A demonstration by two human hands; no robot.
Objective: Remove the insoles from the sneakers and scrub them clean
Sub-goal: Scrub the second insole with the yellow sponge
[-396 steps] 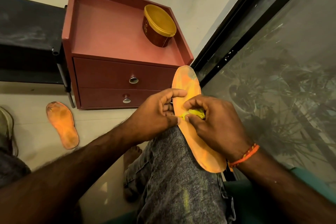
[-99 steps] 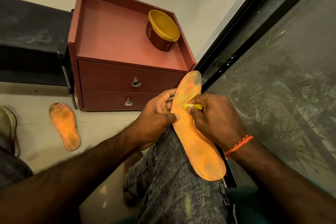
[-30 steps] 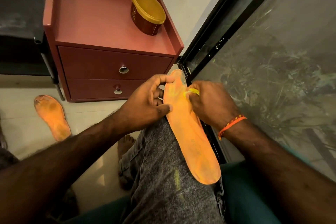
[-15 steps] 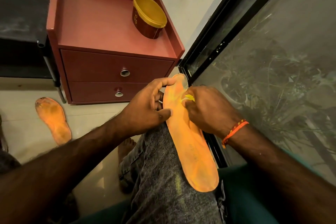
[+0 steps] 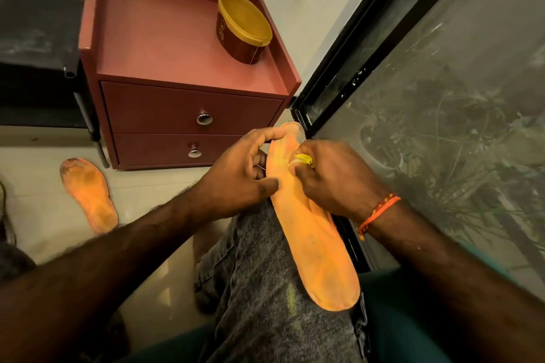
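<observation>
Right hand (image 5: 333, 177) shifted toeward along flat orange foam insole (image 5: 309, 233) lying lengthwise on thigh; fingers pinch small yellow scrubber (image 5: 303, 159). Left hand (image 5: 236, 177) grips insole's left edge. Unscrubbed toe just beyond fingers.

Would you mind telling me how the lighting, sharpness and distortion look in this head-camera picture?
Head view: warm, dim indoor light; wide-angle bend bows the cabinet and window frame; the insole on the lap is sharp, the forearms at the lower edge soft; the glass shows hazy plant shapes.
</observation>
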